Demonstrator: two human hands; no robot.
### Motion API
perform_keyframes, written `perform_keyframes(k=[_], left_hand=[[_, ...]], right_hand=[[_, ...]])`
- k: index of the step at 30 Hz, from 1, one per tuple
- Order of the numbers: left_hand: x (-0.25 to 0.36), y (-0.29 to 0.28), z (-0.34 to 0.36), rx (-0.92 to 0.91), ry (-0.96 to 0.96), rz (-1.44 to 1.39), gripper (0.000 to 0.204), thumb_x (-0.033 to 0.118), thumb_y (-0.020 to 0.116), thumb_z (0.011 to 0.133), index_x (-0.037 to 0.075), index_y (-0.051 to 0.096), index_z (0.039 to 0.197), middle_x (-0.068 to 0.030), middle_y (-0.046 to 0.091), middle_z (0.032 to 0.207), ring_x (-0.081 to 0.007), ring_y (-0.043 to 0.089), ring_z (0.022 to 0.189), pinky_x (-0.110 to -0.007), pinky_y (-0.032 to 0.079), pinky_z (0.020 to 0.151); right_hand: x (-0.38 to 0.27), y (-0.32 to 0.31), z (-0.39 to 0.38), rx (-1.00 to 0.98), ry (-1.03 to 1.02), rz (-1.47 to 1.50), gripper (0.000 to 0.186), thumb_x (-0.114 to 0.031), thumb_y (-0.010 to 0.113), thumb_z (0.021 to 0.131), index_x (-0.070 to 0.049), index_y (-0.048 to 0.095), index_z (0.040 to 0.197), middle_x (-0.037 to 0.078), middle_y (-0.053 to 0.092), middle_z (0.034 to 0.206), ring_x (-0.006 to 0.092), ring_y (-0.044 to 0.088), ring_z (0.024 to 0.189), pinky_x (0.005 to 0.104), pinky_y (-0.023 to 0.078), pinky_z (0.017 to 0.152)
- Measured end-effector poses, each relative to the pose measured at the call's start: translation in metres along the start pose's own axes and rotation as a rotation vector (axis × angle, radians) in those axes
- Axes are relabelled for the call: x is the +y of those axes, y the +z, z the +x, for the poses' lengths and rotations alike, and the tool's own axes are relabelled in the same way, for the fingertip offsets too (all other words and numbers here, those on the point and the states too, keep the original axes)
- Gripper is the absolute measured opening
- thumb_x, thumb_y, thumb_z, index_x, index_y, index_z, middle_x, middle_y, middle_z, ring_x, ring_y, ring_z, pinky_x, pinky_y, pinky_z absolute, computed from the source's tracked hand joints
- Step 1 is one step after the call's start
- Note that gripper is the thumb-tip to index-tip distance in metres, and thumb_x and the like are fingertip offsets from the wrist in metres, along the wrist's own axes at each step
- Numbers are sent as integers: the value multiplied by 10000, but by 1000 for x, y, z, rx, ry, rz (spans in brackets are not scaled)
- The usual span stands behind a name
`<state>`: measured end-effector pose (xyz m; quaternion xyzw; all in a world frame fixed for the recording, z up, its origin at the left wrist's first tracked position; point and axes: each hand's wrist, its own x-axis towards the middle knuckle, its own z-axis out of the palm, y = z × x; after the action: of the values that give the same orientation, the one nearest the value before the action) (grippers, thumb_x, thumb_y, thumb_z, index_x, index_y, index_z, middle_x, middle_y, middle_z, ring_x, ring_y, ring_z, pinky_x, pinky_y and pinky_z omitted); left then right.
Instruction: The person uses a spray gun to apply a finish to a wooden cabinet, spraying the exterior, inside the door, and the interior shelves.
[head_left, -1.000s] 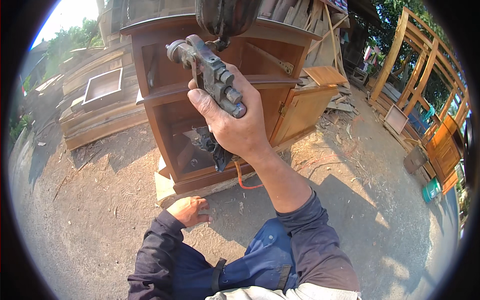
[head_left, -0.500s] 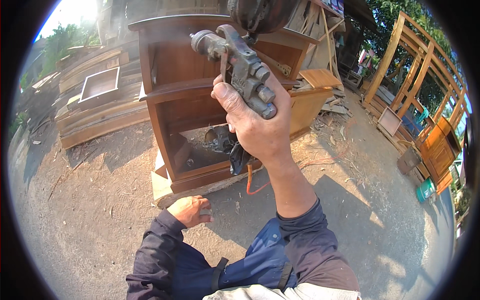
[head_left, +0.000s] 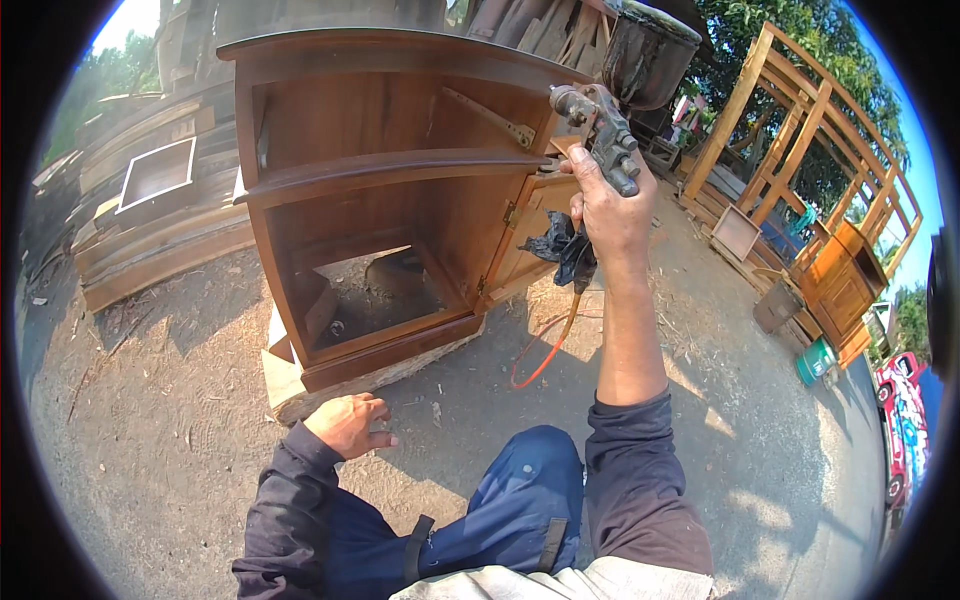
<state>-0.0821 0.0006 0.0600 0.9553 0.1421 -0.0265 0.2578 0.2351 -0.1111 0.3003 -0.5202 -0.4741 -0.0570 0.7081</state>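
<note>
In my raised right hand (head_left: pixel 618 222) is a grimy metal spray gun (head_left: pixel 606 142), its handle wrapped by my fingers. A dark, stained paint cup (head_left: pixel 650 62) sits on top of it. Black plastic (head_left: pixel 572 248) hangs below the grip, where an orange hose (head_left: pixel 532 372) runs down to the ground. The gun is by the right side of a reddish-brown wooden cabinet (head_left: pixel 375 168), its nozzle pointing left. Holding nothing, my left hand (head_left: pixel 346 426) hovers low in front of the cabinet, fingers loosely bent and thumb apart.
Wood blocks (head_left: pixel 285 385) prop up the cabinet, whose lower door (head_left: pixel 535 235) hangs open at right. Stacked planks with a white-edged frame (head_left: pixel 157 175) lie at left. At right are a tall wooden frame (head_left: pixel 775 130), an orange-brown panel (head_left: pixel 845 275) and a green bucket (head_left: pixel 816 360).
The spray gun has swung right in my right hand, from before the cabinet to its right side. The view has shifted slightly right; my left hand keeps its pose.
</note>
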Motion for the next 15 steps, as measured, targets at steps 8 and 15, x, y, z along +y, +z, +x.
perform_keyframes(k=[8,15], left_hand=[[7,-2,1,-8,-28,-4,567,544,724,906,47,691,1177,-188,689,1096,-358,678,1079,-447,546,936],[6,1,2,7,-16,29,574,552,722,902,45,693,1170,-183,690,1098,-354,678,1076,-450,547,937]], right_hand=[[28,-64,29,105,12,-347,230,-158,746,943,-4,685,1103,30,719,806,99,613,602,279,490,566],[28,-70,39,206,-122,-705,324,-179,743,941,-22,676,1217,32,690,855,129,619,729,304,514,702]])
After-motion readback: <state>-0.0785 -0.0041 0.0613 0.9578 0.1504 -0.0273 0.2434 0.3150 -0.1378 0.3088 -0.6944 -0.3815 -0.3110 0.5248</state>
